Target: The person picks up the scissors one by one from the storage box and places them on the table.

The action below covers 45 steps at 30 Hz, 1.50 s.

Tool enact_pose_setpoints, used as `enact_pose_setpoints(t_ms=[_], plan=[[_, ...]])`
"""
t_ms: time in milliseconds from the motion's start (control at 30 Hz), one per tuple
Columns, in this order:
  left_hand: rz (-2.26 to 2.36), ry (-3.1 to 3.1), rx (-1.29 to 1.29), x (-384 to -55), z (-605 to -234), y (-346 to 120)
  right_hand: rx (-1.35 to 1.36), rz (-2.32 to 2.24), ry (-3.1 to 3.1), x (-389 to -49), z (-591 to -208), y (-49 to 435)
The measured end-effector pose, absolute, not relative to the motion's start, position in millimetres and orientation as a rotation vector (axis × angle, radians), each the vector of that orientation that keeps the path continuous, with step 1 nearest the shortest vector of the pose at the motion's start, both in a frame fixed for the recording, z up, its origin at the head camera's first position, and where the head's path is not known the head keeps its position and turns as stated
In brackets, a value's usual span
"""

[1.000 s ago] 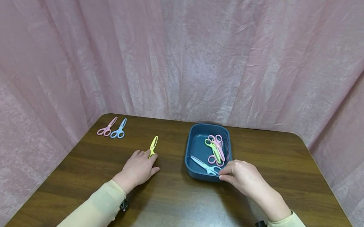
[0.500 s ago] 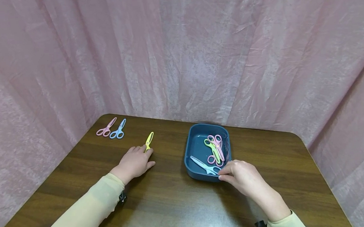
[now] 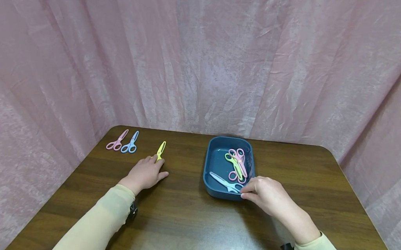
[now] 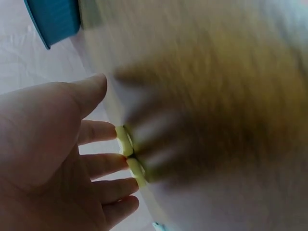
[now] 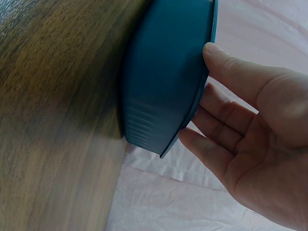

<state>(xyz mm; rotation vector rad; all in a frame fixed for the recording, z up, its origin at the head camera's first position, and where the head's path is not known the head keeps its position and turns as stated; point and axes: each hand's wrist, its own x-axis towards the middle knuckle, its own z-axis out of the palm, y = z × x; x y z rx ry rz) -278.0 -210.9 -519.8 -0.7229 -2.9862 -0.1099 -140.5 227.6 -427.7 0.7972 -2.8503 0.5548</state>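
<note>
Yellow scissors [image 3: 161, 150] lie on the table under the fingertips of my left hand [image 3: 144, 173]. In the left wrist view, the fingers are extended and touch the handle loops [image 4: 124, 140], with the thumb held apart. My right hand [image 3: 267, 194] pinches the near right corner of a dark blue bin [image 3: 208, 163], thumb outside and fingers over the rim, as the right wrist view also shows. Inside the bin are light blue scissors [image 3: 228, 184], green scissors [image 3: 234, 165] and pink scissors [image 3: 240, 163], the latter two overlapping, with more pink handle loops beneath them.
Pink scissors [image 3: 117, 141] and blue scissors [image 3: 130, 143] lie side by side near the far left corner of the brown wooden table [image 3: 187, 220]. A pink curtain [image 3: 195, 62] hangs right behind the table and along its sides.
My left hand has slid the yellow scissors away from me and slightly left, toward the pink and blue pair. The right hand and the bin have stayed put.
</note>
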Motion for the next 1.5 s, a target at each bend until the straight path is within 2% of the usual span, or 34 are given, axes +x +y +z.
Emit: enact_pose_setpoints(t_ms=[300,667,1000,1300,1500], plan=[[-0.138,-3.041,-0.661,-288,-515,-220,0.799,0.559,-2.849,-141,-427,228],[-0.087,-3.119,-0.581,-278,-478,-212,0.791,0.559,-2.854,-140,-427,228],[-0.104,-3.04,-0.601,-309,-512,-233,0.792,0.566,-2.855,-140,-427,228],[-0.084,-3.058,-0.559,-315,-511,-238,0.781,0.566,-2.855,-141,-427,228],[-0.065,-3.073,-0.565,-303,-489,-233,0.778,0.563,-2.856,-141,-427,227]])
